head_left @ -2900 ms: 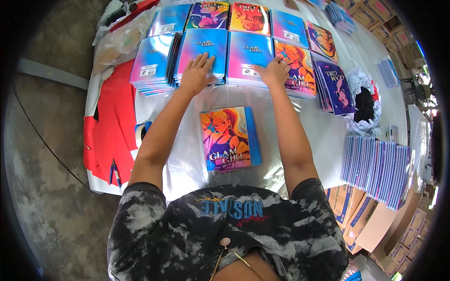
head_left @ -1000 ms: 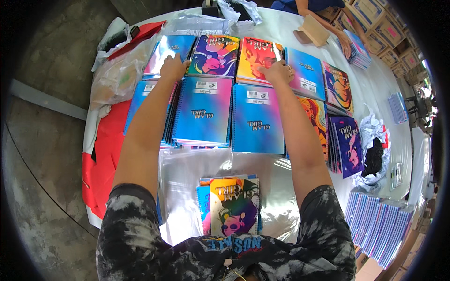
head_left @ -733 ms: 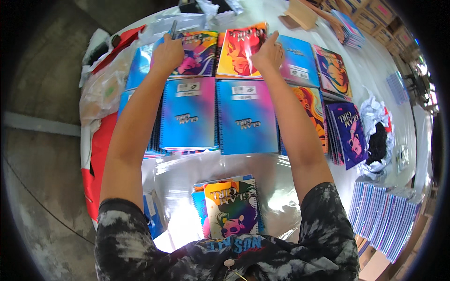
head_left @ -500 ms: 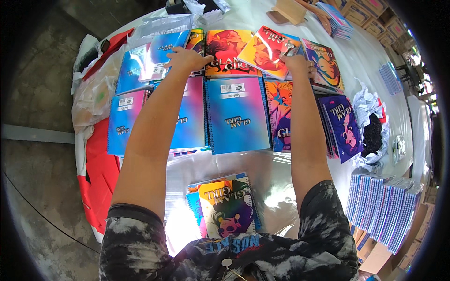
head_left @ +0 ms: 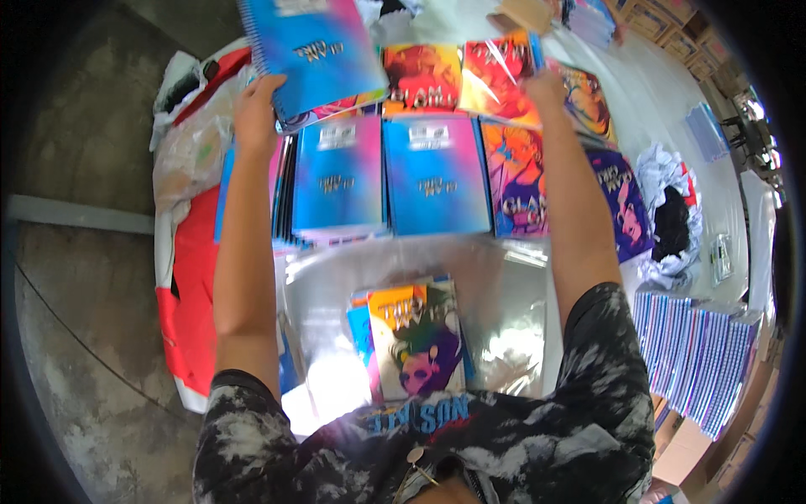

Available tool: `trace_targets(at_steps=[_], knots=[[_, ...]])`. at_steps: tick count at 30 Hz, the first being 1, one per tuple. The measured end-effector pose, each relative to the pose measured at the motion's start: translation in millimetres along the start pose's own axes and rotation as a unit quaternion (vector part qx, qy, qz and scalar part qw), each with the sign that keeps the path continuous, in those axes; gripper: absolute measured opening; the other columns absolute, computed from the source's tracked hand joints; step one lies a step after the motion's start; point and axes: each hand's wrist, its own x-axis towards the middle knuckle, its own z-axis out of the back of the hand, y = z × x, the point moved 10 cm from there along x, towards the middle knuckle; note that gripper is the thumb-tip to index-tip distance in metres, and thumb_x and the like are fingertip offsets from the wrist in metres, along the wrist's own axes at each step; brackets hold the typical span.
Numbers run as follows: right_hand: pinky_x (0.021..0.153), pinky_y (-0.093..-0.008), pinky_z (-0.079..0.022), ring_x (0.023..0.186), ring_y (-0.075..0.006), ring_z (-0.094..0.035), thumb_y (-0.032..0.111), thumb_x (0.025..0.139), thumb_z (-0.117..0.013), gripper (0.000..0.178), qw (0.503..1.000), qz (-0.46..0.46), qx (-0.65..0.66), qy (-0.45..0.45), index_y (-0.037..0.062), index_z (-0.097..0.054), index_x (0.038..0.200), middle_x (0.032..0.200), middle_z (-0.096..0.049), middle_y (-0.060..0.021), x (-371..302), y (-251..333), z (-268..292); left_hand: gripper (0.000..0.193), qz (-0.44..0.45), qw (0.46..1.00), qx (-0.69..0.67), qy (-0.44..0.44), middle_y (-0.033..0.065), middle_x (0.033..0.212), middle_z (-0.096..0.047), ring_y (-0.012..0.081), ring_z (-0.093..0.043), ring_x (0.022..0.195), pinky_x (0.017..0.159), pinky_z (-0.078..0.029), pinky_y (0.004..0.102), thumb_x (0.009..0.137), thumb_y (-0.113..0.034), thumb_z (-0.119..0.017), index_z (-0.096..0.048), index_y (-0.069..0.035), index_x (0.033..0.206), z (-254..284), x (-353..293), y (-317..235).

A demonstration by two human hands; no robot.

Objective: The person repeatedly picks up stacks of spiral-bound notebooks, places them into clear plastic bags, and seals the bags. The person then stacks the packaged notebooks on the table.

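My left hand (head_left: pixel 259 105) is closed on the lower left edge of a blue and pink spiral notebook (head_left: pixel 323 63), which is raised and tilted over the back row. My right hand (head_left: pixel 546 86) grips the right side of a red and orange notebook (head_left: pixel 497 80) at the back; its fingers are partly hidden and blurred. Between them lies another red and orange notebook (head_left: pixel 421 76). Nearer stand stacks topped by blue and pink notebooks (head_left: pixel 437 197), an orange and purple one (head_left: pixel 514 164) and a dark purple one (head_left: pixel 628 214).
A small pile of notebooks (head_left: pixel 416 357) lies close to my body on clear plastic film (head_left: pixel 504 319). Tall stacks of spiral notebooks (head_left: pixel 697 357) stand at the right, below crumpled wrapping (head_left: pixel 663 168). Red material (head_left: pixel 197 294) and plastic bags edge the left; cardboard boxes (head_left: pixel 651 34) are far right.
My left hand has moved left and now holds up a blue and pink notebook. My right hand keeps the red and orange notebook, which has turned straighter. The view has shifted slightly.
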Motion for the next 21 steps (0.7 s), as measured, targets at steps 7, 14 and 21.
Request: trace_targets(at_steps=[7, 14, 21], knots=[[0.093, -0.0361, -0.035, 0.108, -0.0291, -0.049, 0.028, 0.082, -0.063, 0.033, 0.744, 0.331, 0.579, 0.049, 0.0056, -0.061, 0.106, 0.113, -0.056, -0.0141, -135.0, 64.7, 177.5, 0.016, 0.013, 0.998, 0.054, -0.024, -0.0042, 0.071, -0.049, 0.0063, -0.044, 0.066, 0.06, -0.036, 0.024, 0.089, -0.02, -0.057, -0.054, -0.007, 0.079, 74.6, -291.7, -16.8], [0.09, -0.0318, -0.044, 0.101, -0.0167, -0.058, 0.013, 0.089, -0.055, 0.032, 0.615, 0.058, 0.761, 0.201, 0.0008, -0.052, 0.118, 0.116, -0.058, -0.0048, -361.1, 48.1, 156.6, 0.031, 0.0, 0.877, 0.479, 0.027, 0.0153, 0.097, -0.053, 0.0248, -0.048, 0.097, 0.088, -0.038, 0.0324, 0.086, -0.027, -0.061, -0.061, 0.002, 0.097, 68.3, -439.6, 63.2], [0.08, -0.0294, -0.046, 0.087, -0.0133, -0.058, 0.012, 0.079, -0.067, 0.025, 0.779, -0.045, 0.518, 0.351, 0.0043, -0.06, 0.102, 0.095, -0.062, -0.0056, -502.6, -37.1, -13.9, 0.023, -0.087, 0.979, 0.165, -0.089, 0.0072, 0.094, -0.061, 0.0107, -0.056, 0.083, 0.073, -0.046, 0.0246, 0.094, -0.018, -0.051, -0.058, 0.0, 0.106, 108.1, -412.4, -115.1]])
